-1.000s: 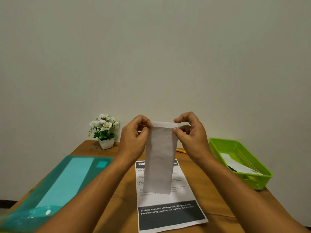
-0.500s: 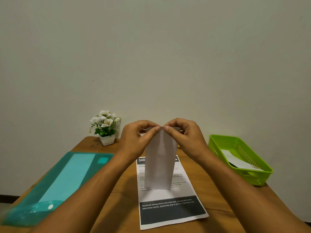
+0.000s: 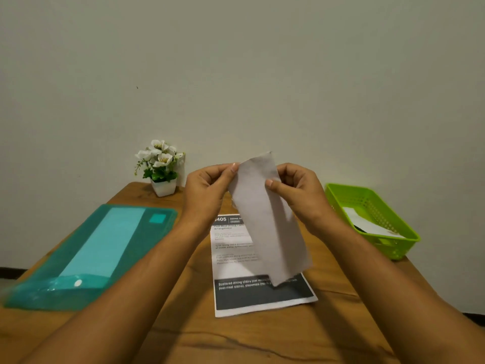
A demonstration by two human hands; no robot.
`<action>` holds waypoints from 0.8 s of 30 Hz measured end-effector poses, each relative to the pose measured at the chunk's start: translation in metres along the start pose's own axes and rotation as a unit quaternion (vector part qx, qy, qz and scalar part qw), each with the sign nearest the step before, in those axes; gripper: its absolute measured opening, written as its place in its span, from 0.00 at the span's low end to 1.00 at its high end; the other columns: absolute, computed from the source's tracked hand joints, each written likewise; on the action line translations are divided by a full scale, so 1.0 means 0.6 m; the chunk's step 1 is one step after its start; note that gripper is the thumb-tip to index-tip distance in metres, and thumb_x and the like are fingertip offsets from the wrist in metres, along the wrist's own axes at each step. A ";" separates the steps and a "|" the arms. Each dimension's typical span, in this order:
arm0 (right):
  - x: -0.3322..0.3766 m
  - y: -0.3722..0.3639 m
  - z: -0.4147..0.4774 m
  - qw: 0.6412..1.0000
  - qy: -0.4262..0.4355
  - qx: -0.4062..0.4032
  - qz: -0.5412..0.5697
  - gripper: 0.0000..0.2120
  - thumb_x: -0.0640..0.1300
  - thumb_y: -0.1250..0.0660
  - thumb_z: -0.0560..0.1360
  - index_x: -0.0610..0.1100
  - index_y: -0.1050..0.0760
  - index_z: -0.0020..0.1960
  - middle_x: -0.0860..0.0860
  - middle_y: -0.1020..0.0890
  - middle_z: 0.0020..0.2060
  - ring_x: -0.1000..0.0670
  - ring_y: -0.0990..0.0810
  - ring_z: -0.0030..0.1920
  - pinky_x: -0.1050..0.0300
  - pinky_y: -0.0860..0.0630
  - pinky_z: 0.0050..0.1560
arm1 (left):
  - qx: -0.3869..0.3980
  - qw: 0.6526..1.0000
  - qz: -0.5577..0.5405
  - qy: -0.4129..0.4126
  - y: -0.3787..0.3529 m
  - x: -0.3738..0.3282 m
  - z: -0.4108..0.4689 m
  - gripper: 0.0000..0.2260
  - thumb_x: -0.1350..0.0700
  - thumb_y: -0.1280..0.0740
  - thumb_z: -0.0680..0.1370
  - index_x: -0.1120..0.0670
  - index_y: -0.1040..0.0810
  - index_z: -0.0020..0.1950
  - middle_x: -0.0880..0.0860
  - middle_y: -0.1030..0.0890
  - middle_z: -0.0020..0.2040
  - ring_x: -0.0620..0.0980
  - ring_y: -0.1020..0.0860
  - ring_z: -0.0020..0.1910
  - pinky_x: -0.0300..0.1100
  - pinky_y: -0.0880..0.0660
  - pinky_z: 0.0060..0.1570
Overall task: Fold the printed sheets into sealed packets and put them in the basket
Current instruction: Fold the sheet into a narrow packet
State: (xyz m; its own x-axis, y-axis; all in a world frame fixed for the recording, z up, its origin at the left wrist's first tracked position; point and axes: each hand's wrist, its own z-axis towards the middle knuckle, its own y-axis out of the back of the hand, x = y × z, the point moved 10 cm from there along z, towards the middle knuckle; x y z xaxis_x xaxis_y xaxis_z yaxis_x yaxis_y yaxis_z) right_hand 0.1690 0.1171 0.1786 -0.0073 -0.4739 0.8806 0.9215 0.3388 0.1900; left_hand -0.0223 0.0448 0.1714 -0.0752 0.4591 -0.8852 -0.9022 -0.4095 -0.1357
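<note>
Both hands are raised above the table [image 3: 236, 337], holding a long folded strip of paper [image 3: 265, 219] in the air between them. The left hand [image 3: 207, 190] pinches the strip's upper left edge between thumb and fingertips. The right hand [image 3: 299, 195] grips the upper right edge, thumb pressed on the front face and fingers curled behind. The strip hangs tilted: its top corner pokes up just above the knuckles, and its lower end swings toward the right forearm, apart from the tabletop. Its long edges look straight and creased, but I cannot tell whether the top is sealed.

Directly below the hands a printed sheet [image 3: 262, 295] lies flat on the wood, its dark band toward the person. The hanging strip covers part of its right side.

Out past the right hand sits the green basket [image 3: 393, 248], close to the table's right edge, with a white folded paper [image 3: 367, 224] lying inside. Bare wood shows between the right wrist and the basket's near rim.

Beyond the left forearm a teal plastic folder [image 3: 91, 253] lies slanted, its near end reaching the table's left edge. A band of wood separates it from the printed sheet.

Behind the left hand, against the wall, stands a small white pot of white flowers [image 3: 162, 166].
</note>
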 end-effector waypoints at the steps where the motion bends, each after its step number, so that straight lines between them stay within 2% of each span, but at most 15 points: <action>1: -0.010 0.003 -0.002 1.000 -0.006 -0.002 -0.009 0.04 0.34 0.30 0.79 0.37 0.18 0.53 0.41 0.13 0.47 0.50 0.16 0.44 0.52 0.19 0.48 | 0.003 1.000 0.011 0.010 0.002 0.017 -0.009 0.07 0.55 0.30 0.81 0.55 0.13 0.52 0.54 0.12 0.47 0.50 0.15 0.48 0.49 0.18 0.52; 4: -0.045 0.006 -0.005 0.998 -0.047 0.022 -0.043 0.05 0.34 0.31 0.80 0.40 0.18 0.51 0.46 0.13 0.43 0.53 0.17 0.39 0.62 0.23 0.39 | 0.026 0.997 0.059 0.042 0.011 0.066 -0.040 0.14 0.51 0.34 0.84 0.57 0.14 0.47 0.57 0.13 0.42 0.56 0.15 0.42 0.51 0.21 0.47; 5: -0.061 0.005 -0.006 0.996 -0.063 0.036 -0.059 0.05 0.34 0.32 0.80 0.41 0.18 0.51 0.46 0.13 0.42 0.53 0.18 0.37 0.62 0.24 0.37 | 0.048 0.993 0.090 0.054 0.013 0.089 -0.051 0.16 0.48 0.35 0.84 0.57 0.14 0.48 0.55 0.13 0.43 0.57 0.15 0.44 0.51 0.21 0.47; 7: -0.101 -0.001 -0.011 0.988 -0.097 0.064 -0.097 0.05 0.37 0.31 0.78 0.43 0.18 0.51 0.44 0.13 0.44 0.51 0.17 0.39 0.58 0.25 0.39 | 0.108 0.971 0.199 0.079 0.018 0.147 -0.074 0.18 0.41 0.39 0.84 0.51 0.15 0.56 0.49 0.13 0.50 0.51 0.15 0.50 0.52 0.19 0.52; 9: -0.140 -0.009 -0.024 0.980 -0.120 0.084 -0.132 0.08 0.42 0.32 0.73 0.43 0.18 0.51 0.42 0.12 0.46 0.48 0.16 0.42 0.52 0.24 0.43 | 0.188 0.921 0.323 0.111 0.021 0.210 -0.100 0.26 0.34 0.44 0.80 0.46 0.20 0.67 0.46 0.16 0.61 0.48 0.18 0.59 0.56 0.22 0.61; 10: -0.159 -0.014 -0.031 0.977 -0.124 0.094 -0.144 0.10 0.44 0.33 0.72 0.44 0.18 0.50 0.42 0.12 0.46 0.47 0.16 0.42 0.50 0.23 0.44 | 0.217 0.891 0.381 0.121 0.026 0.238 -0.111 0.27 0.33 0.46 0.80 0.46 0.24 0.71 0.47 0.19 0.66 0.49 0.21 0.64 0.57 0.26 0.66; 12: -0.187 -0.026 -0.042 0.970 -0.130 0.110 -0.171 0.08 0.45 0.33 0.71 0.47 0.18 0.48 0.44 0.13 0.44 0.46 0.15 0.42 0.49 0.21 0.45 | 0.245 0.838 0.475 0.109 0.036 0.264 -0.123 0.23 0.41 0.48 0.85 0.47 0.30 0.77 0.48 0.26 0.74 0.51 0.30 0.74 0.57 0.40 0.76; 14: -0.215 -0.037 -0.048 0.962 -0.139 0.124 -0.201 0.06 0.43 0.32 0.74 0.49 0.17 0.48 0.46 0.13 0.43 0.45 0.14 0.43 0.47 0.20 0.46 | 0.258 0.806 0.527 0.083 0.038 0.271 -0.130 0.21 0.47 0.48 0.87 0.48 0.36 0.80 0.48 0.34 0.80 0.49 0.40 0.79 0.54 0.51 0.78; 17: -0.240 -0.057 -0.047 0.950 -0.129 0.144 -0.244 0.07 0.38 0.32 0.77 0.48 0.17 0.49 0.52 0.15 0.40 0.52 0.18 0.39 0.51 0.24 0.44 | 0.281 0.762 0.580 0.065 0.043 0.288 -0.128 0.22 0.47 0.48 0.87 0.46 0.41 0.82 0.47 0.43 0.83 0.48 0.47 0.82 0.54 0.55 0.79; 20: -0.257 -0.075 -0.045 0.936 -0.118 0.157 -0.293 0.07 0.39 0.32 0.78 0.50 0.19 0.51 0.58 0.22 0.35 0.58 0.25 0.37 0.55 0.30 0.41 | 0.281 0.760 0.585 0.049 0.042 0.293 -0.115 0.22 0.47 0.50 0.87 0.45 0.42 0.82 0.46 0.43 0.83 0.48 0.47 0.82 0.53 0.55 0.80; 24: -0.270 -0.097 -0.045 0.909 -0.097 0.182 -0.362 0.10 0.42 0.33 0.80 0.51 0.19 0.59 0.58 0.19 0.43 0.54 0.21 0.45 0.54 0.25 0.44 | 0.275 0.766 0.580 0.032 0.039 0.286 -0.108 0.23 0.47 0.50 0.87 0.43 0.44 0.83 0.46 0.41 0.83 0.47 0.46 0.82 0.52 0.55 0.80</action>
State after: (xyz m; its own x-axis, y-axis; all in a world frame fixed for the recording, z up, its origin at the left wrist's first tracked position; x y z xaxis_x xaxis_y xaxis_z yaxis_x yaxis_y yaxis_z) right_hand 0.1271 0.1521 0.0130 -0.6617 -0.5401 0.5200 0.4581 0.2579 0.8507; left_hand -0.0290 0.0630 -0.0127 -0.9564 -0.0094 -0.2920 -0.2892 -0.1103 0.9509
